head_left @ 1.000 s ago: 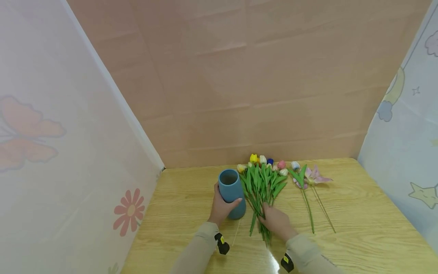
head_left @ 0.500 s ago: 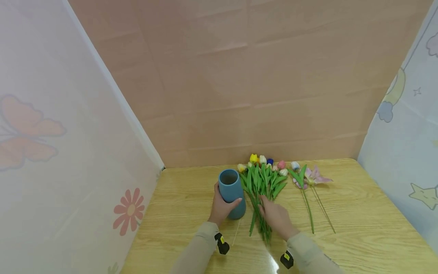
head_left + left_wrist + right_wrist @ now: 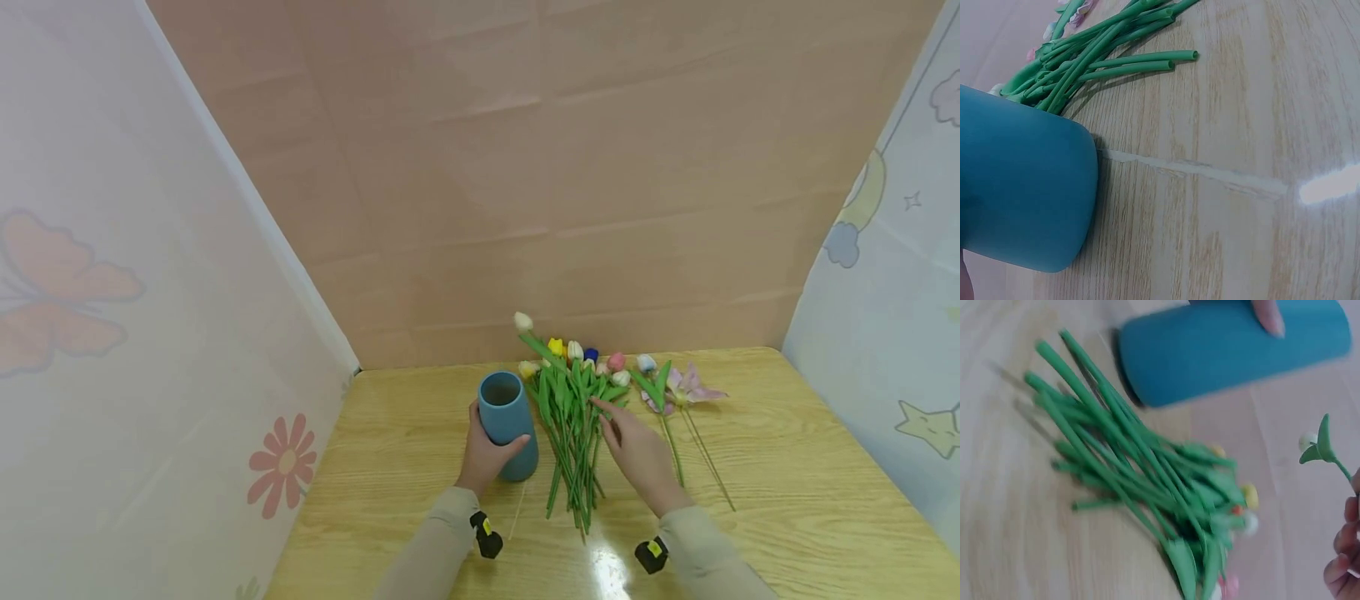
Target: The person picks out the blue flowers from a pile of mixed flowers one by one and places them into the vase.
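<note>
My left hand (image 3: 483, 454) grips a blue vase (image 3: 512, 421), fingers behind it and thumb across its front. The vase stands tilted slightly, mouth up and seemingly vacant inside. My right hand (image 3: 639, 454) pinches the stem of a white tulip (image 3: 522, 322), raised above the others with its bud pointing away to the left. In the right wrist view this tulip (image 3: 1307, 442) shows its bud and leaves beyond curled fingertips (image 3: 1336, 570). Below lies a heap of tulips (image 3: 573, 433), green stems toward me and yellow, white, blue and pink heads at the back.
Right of the heap lie a pale blue tulip (image 3: 647, 362) and a pink-purple lily-like flower (image 3: 693, 387), stems toward me. A thin pale streak (image 3: 1191, 169) marks the wooden table (image 3: 405, 467) before the vase. A tan backdrop (image 3: 450, 208) rises behind.
The right hand has moved from the heap's stems up and to the right, lifting one white tulip out of it. The left hand and vase stay where they were.
</note>
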The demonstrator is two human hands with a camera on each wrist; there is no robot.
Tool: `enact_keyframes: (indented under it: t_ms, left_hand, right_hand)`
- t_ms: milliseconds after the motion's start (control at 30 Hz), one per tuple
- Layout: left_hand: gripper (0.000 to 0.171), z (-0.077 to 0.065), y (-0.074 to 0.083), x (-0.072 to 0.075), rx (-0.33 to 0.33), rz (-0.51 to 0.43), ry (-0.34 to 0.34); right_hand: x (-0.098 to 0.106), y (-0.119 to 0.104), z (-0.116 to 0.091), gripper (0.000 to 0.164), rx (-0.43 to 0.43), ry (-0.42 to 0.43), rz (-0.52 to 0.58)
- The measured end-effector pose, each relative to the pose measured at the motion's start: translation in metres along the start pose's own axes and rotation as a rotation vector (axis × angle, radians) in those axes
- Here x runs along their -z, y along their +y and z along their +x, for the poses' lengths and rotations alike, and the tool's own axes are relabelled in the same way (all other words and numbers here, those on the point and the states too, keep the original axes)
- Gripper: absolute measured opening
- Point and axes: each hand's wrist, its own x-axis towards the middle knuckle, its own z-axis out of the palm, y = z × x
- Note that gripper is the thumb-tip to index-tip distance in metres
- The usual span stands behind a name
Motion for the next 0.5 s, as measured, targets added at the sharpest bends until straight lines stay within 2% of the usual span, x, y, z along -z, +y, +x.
enact_keyframes:
  t_ms: [100,233,333,500]
  left_hand:
    - [0.089,0.001,-0.002,0.0,-0.008,0.0,0.001]
    - [0.091,0.006,-0.019,-0.001,-0.006,-0.009,0.009]
    - [0.092,0.009,-0.033,-0.002,0.008,-0.014,0.019]
    - [0.091,0.01,-0.037,-0.001,0.002,-0.005,0.021]
  right_hand:
    - [0.008,0.018,-0.001,0.037,-0.009,0.104,-0.019]
    - [0.02,0.041,-0.005,0.035,-0.052,0.184,-0.065]
    - [0.03,0.055,-0.012,0.033,-0.114,0.179,-0.097]
    - [0.042,0.08,-0.028,0.029,-0.255,0.108,-0.135]
